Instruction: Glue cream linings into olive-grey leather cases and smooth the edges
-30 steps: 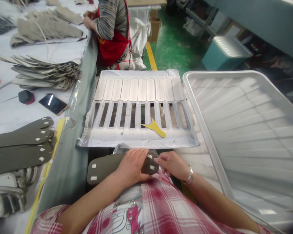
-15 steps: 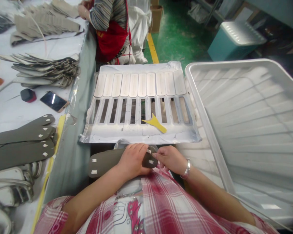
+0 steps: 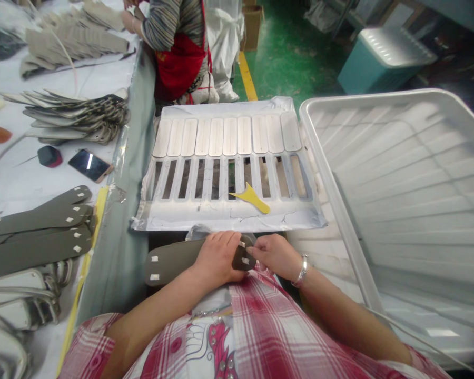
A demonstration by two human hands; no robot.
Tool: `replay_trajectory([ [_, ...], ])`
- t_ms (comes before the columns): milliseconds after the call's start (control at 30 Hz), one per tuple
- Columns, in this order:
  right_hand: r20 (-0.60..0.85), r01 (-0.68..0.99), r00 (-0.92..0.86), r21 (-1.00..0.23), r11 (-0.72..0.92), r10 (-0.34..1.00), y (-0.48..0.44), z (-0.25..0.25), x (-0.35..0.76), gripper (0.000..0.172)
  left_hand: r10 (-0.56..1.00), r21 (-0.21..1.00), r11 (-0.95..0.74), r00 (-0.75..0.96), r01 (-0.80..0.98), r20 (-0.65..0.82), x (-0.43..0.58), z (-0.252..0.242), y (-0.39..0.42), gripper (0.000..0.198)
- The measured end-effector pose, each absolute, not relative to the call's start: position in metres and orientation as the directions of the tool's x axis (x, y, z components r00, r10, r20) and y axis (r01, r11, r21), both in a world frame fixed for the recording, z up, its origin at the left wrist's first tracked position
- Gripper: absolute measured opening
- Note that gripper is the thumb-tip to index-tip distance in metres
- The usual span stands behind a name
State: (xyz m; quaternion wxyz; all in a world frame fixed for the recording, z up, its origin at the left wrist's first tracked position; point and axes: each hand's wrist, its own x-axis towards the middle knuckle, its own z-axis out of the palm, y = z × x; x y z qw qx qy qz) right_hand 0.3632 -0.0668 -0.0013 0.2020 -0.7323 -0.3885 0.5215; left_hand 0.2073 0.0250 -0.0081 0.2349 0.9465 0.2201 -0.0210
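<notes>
A flat olive-grey strap piece [image 3: 174, 260] with small white tabs lies across my lap. My left hand [image 3: 217, 258] is wrapped over its middle, fingers curled round the edge. My right hand [image 3: 274, 255], with a bracelet at the wrist, pinches a small white tab at the piece's right end. Just beyond my hands lies a white die-cut sheet [image 3: 225, 218] with a row of slots and white strips above them. A yellow scraper-like tool [image 3: 252, 198] rests on that sheet.
A large white plastic tray [image 3: 398, 184] fills the right side. On the table at left lie more olive-grey pieces [image 3: 39, 231], stacked shoe parts [image 3: 75, 116], a phone [image 3: 90, 165] and a small dark red object [image 3: 49, 156]. Another person in a red apron [image 3: 177, 47] works at the far end.
The view has shifted slightly; my hands stay on the olive-grey piece, with the right fingers still working at its right-end tab.
</notes>
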Motion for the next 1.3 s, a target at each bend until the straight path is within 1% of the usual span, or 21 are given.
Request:
replay_trajectory([
  [100, -0.617, 0.332, 0.163, -0.7, -0.632, 0.77, -0.068, -0.003, 0.363, 0.029, 0.403, 0.419, -0.796, 0.899, 0.436, -0.171, 0.209, -0.007, 0.025, 0.076],
  [333, -0.615, 0.326, 0.173, -0.701, -0.634, 0.769, -0.068, -0.002, 0.364, 0.028, 0.407, 0.419, -0.79, 0.894, 0.448, -0.188, 0.213, -0.007, 0.026, 0.071],
  [467, -0.597, 0.41, 0.193, -0.672, -0.616, 0.779, -0.064, -0.001, 0.367, 0.027, 0.412, 0.428, -0.783, 0.892, 0.452, -0.188, 0.215, -0.007, 0.026, 0.066],
  [533, -0.559, 0.475, 0.211, -0.658, -0.584, 0.802, -0.063, -0.005, 0.37, 0.026, 0.414, 0.43, -0.78, 0.89, 0.455, -0.189, 0.217, -0.006, 0.025, 0.064],
  [600, -0.515, 0.493, 0.223, -0.673, -0.551, 0.828, -0.062, -0.013, 0.373, 0.026, 0.414, 0.429, -0.781, 0.891, 0.454, -0.189, 0.218, -0.005, 0.025, 0.064],
  [667, -0.476, 0.423, 0.223, -0.739, -0.524, 0.851, -0.064, -0.024, 0.374, 0.026, 0.417, 0.426, -0.781, 0.889, 0.457, -0.19, 0.218, -0.002, 0.025, 0.064],
  [767, -0.444, 0.201, 0.195, -0.854, -0.479, 0.874, -0.067, -0.04, 0.371, 0.028, 0.406, 0.444, -0.771, 0.89, 0.456, -0.21, 0.215, 0.002, 0.028, 0.065],
  [833, -0.429, 0.09, 0.191, -0.888, -0.451, 0.883, -0.07, -0.046, 0.368, 0.029, 0.376, 0.468, -0.767, 0.899, 0.438, -0.225, 0.212, 0.005, 0.03, 0.071],
  [900, -0.414, 0.043, 0.214, -0.901, -0.432, 0.885, -0.071, -0.049, 0.365, 0.029, 0.368, 0.467, -0.773, 0.903, 0.429, -0.221, 0.21, 0.004, 0.03, 0.078],
  [967, -0.395, 0.04, 0.238, -0.909, -0.416, 0.887, -0.071, -0.05, 0.362, 0.028, 0.39, 0.437, -0.786, 0.899, 0.437, -0.198, 0.21, 0.002, 0.028, 0.077],
  [1100, -0.352, 0.1, 0.237, -0.918, -0.384, 0.905, -0.071, -0.048, 0.359, 0.027, 0.437, 0.396, -0.791, 0.883, 0.467, -0.17, 0.213, -0.002, 0.02, 0.064],
  [1167, -0.351, 0.165, 0.222, -0.906, -0.39, 0.91, -0.072, -0.043, 0.359, 0.027, 0.45, 0.399, -0.782, 0.876, 0.48, -0.173, 0.212, 0.001, 0.017, 0.065],
  [1233, -0.364, 0.294, 0.215, -0.861, -0.416, 0.906, -0.073, -0.034, 0.362, 0.03, 0.433, 0.416, -0.789, 0.889, 0.453, -0.147, 0.203, 0.006, 0.018, 0.077],
  [1267, -0.358, 0.391, 0.222, -0.82, -0.419, 0.907, -0.072, -0.029, 0.364, 0.035, 0.421, 0.432, -0.794, 0.899, 0.428, -0.117, 0.194, 0.008, 0.02, 0.086],
  [1300, -0.32, 0.502, 0.239, -0.767, -0.399, 0.917, -0.071, -0.024, 0.366, 0.045, 0.419, 0.452, -0.793, 0.905, 0.407, -0.08, 0.181, 0.011, 0.024, 0.095],
])
